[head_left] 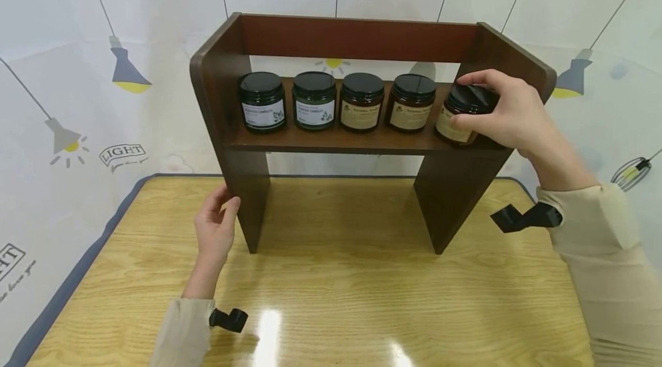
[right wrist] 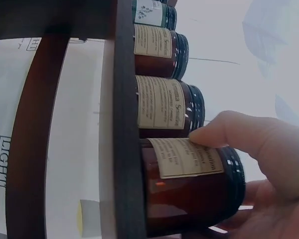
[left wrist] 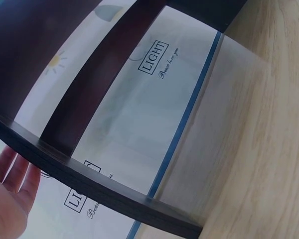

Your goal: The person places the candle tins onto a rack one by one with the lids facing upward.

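A small dark brown wooden shelf bears a row of lidded candle jars on its upper board. My right hand grips the rightmost jar, an amber candle jar with a black lid and a beige label. The thumb lies on its label side and the fingers reach round the lid. This jar leans slightly, its base at the board beside the right side panel. At the shelf's left side panel, my left hand holds the front edge, thumb at the front and fingers on the outer face.
Left of the held jar stand two amber jars with beige labels, then two green jars with white labels. The shelf stands on a wood-grain table. Behind it hangs a white backdrop printed with lamps.
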Available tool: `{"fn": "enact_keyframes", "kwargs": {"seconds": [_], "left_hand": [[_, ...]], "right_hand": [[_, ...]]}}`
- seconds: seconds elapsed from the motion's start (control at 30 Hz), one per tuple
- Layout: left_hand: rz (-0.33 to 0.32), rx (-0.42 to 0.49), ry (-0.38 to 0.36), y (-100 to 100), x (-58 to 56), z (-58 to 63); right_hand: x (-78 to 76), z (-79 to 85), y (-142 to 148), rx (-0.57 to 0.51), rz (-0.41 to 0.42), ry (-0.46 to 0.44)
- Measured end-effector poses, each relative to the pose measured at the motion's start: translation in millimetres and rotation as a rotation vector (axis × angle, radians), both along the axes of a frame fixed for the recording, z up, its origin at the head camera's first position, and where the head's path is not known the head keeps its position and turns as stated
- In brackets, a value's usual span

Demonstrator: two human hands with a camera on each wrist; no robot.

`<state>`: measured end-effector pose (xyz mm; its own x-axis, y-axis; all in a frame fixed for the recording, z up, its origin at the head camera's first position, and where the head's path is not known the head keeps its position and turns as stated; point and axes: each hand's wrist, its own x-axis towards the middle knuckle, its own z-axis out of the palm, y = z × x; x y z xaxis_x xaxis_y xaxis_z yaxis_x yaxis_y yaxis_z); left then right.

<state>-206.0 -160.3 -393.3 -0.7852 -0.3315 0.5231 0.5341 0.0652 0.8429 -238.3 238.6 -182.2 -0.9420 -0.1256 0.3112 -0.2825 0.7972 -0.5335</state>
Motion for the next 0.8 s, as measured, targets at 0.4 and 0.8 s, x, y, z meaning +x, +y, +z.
{"fn": "enact_keyframes", "kwargs": {"seconds": [0.4,0.8], "left_hand": [[-0.003,0.029,0.009,-7.9,-12.5,-20.6],[-0.014,0.015,0.015,-9.1,-13.4,-22.5]], "right_hand": [[-18.1,18.7,5.8,0.122,0.12,-0.175],[-25.7,30.9,8.8,0.207,0.157,-0.225]]}}
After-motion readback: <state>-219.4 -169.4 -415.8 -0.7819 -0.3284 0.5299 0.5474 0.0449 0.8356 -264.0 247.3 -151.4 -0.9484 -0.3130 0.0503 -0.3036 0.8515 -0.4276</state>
